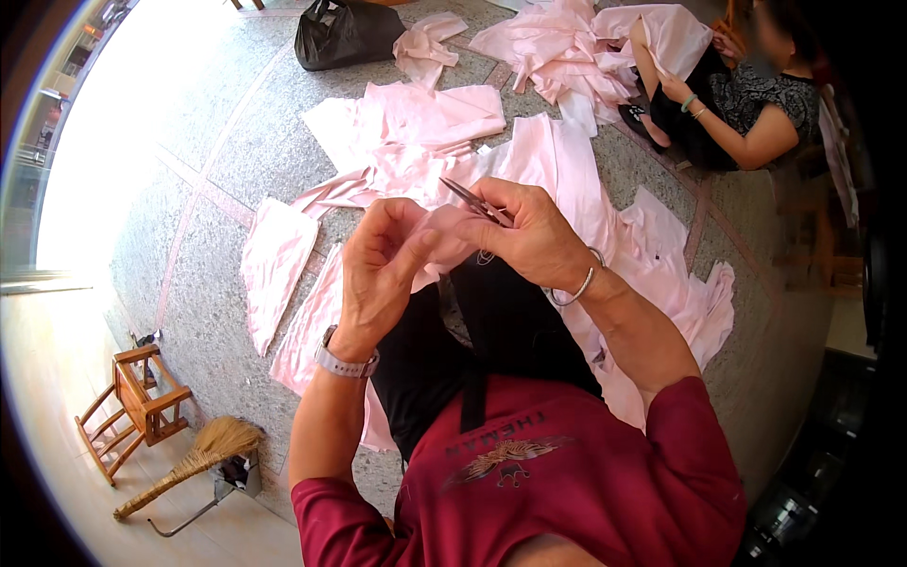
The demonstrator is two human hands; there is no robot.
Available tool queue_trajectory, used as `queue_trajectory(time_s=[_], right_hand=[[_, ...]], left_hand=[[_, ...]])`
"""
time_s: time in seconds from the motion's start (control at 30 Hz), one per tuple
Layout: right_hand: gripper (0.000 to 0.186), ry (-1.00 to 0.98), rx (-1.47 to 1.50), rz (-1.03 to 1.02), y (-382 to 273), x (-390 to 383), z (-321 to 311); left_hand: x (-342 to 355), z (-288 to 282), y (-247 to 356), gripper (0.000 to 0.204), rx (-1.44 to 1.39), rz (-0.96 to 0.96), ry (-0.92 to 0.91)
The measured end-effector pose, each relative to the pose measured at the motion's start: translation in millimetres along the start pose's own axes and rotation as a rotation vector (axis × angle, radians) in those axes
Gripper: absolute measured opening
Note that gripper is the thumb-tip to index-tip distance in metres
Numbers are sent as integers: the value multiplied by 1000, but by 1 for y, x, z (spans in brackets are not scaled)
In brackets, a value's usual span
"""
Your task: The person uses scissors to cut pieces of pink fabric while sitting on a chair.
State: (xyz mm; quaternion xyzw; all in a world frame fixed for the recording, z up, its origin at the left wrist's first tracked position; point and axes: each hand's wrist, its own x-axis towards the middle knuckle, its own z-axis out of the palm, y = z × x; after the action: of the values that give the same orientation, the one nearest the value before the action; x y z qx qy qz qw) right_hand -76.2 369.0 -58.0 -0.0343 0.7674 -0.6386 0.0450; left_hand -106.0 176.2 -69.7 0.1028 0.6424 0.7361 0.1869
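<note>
In the head view, my left hand [378,269] pinches a piece of pale pink fabric [439,236] above my lap. My right hand [539,241] grips small dark metal scissors [468,197], blades pointing up and left, and its thumb lies at the fabric's right part. A thin pale loop, perhaps thread, hangs below the scissors. Pale pink cloth pieces [539,161] are spread on the floor in front of me and to both sides of my legs. Whether the blades touch the fabric I cannot tell.
A co-worker [775,123] sits at upper right, handling pink cloth [661,38]. A black bag [345,42] lies at the top. A small wooden chair [142,406], a straw broom [213,449] and a dustpan [236,472] are at lower left. The speckled floor [198,246] has pinkish dividing lines.
</note>
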Motion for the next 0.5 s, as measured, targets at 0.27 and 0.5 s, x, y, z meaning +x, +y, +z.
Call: queue_trajectory(time_s=[0.27,0.5], right_hand=[[18,-30,-90,65,-19,3,3],[11,-43,-33,-82,-26,15,-2]], left_hand=[[-8,-12,-24,13,-17,71,-2],[-5,-27,-24,16,572,167,-102]])
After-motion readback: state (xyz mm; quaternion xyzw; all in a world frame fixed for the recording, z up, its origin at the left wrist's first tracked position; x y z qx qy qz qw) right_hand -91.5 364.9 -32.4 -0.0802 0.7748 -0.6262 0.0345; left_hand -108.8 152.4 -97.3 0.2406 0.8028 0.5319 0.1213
